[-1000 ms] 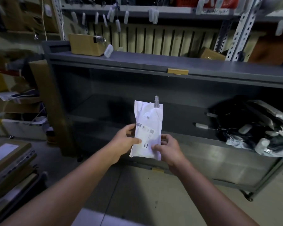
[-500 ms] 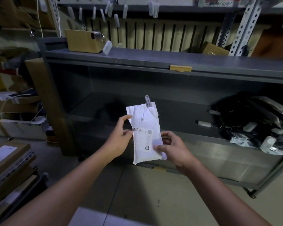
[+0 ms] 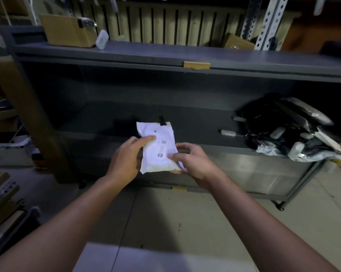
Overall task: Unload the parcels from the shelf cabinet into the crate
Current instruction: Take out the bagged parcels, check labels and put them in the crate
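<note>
In the head view, we hold a white, flat plastic mailer parcel with a printed label (image 3: 157,149) between both hands, out in front of the dark grey metal shelf cabinet (image 3: 126,54) and above the floor. Our left hand (image 3: 125,160) grips the parcel's left edge, fingers laid over its face. Our right hand (image 3: 194,163) pinches its lower right corner between thumb and fingers. We judge it light and soft: the skin looks creased and slightly puffed, so it should bend rather than break, and the smooth film may slide under a loose grip. A hold across the middle or along one long edge seems safest, since the corners may crumple. A small dark tag (image 3: 161,121) sticks up from the top edge, just beyond our fingertips, but we cannot tell what it is. Well to the right of our right hand, a heap of black and silver plastic bags (image 3: 283,134) lies on the same shelf; in the gloom we cannot count them. The crate is nowhere clearly in view. A pale surface (image 3: 146,258) beneath our forearms is cut off by the frame, and we cannot say what it is.
</note>
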Demonstrator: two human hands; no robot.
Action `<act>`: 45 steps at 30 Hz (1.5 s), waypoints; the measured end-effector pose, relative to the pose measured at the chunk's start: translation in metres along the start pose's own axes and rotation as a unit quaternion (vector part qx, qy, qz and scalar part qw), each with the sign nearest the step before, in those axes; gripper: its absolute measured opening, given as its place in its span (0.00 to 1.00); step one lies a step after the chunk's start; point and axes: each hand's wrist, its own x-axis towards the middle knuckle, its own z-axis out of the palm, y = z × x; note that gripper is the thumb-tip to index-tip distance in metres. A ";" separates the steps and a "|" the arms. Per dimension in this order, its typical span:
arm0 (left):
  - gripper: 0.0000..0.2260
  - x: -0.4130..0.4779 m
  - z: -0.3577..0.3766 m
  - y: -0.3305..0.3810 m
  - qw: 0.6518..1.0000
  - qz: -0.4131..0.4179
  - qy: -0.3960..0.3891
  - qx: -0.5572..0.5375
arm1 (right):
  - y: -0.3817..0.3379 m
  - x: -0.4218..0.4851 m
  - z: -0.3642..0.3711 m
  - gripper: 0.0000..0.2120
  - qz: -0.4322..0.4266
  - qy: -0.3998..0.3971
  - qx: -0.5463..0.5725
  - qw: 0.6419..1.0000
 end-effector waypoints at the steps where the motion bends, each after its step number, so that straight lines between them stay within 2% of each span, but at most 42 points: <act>1: 0.14 0.000 0.002 0.001 0.999 -0.002 -0.020 -0.026 | -0.001 -0.001 0.000 0.15 0.005 -0.001 0.013 1.000; 2: 0.21 -0.001 0.003 0.001 1.000 0.007 -0.021 -0.018 | -0.002 -0.003 0.000 0.15 0.007 -0.002 0.022 1.000; 4: 0.24 0.000 0.001 0.001 0.999 -0.005 -0.007 -0.039 | -0.005 -0.003 -0.001 0.15 0.005 -0.007 0.028 1.000; 6: 0.20 0.005 0.005 0.001 0.995 -0.037 0.019 -0.086 | -0.008 0.000 -0.001 0.16 0.003 -0.007 0.040 0.999; 9: 0.11 0.015 0.011 0.007 0.989 -0.100 0.018 -0.106 | -0.013 0.006 -0.002 0.18 0.016 0.013 0.067 0.998; 13: 0.13 0.020 0.013 0.013 0.943 -0.190 -0.010 -0.273 | -0.011 0.013 -0.004 0.12 -0.018 0.064 0.018 0.998; 16: 0.12 0.019 0.014 0.017 0.911 -0.205 -0.044 -0.354 | -0.006 0.018 -0.007 0.07 -0.072 0.101 -0.048 0.991; 20: 0.09 0.022 0.009 0.021 0.870 -0.248 -0.050 -0.423 | -0.003 0.023 -0.009 0.11 -0.118 0.107 -0.121 0.980; 25: 0.13 0.026 0.007 0.023 0.840 -0.278 -0.059 -0.461 | -0.005 0.024 -0.005 0.17 -0.107 0.074 -0.088 0.988; 29: 0.10 0.026 0.003 0.023 0.824 -0.296 -0.051 -0.480 | -0.006 0.030 -0.009 0.22 -0.105 0.069 -0.075 0.989; 31: 0.11 0.026 0.000 0.023 0.827 -0.295 -0.046 -0.477 | -0.006 0.032 -0.010 0.24 -0.106 0.062 -0.076 0.990; 35: 0.25 0.027 -0.002 0.022 0.844 -0.297 -0.016 -0.446 | -0.007 0.031 -0.006 0.24 -0.095 0.043 -0.045 0.993; 37: 0.25 0.028 -0.005 0.022 0.839 -0.304 -0.013 -0.451 | -0.008 0.031 -0.005 0.24 -0.083 0.044 -0.026 0.995; 42: 0.26 0.025 -0.016 0.027 0.860 -0.267 -0.060 -0.430 | -0.007 0.033 -0.006 0.23 -0.053 0.052 0.005 0.997; 45: 0.31 0.022 -0.019 0.021 0.873 -0.228 -0.105 -0.418 | -0.006 0.034 -0.008 0.23 -0.040 0.048 0.014 0.998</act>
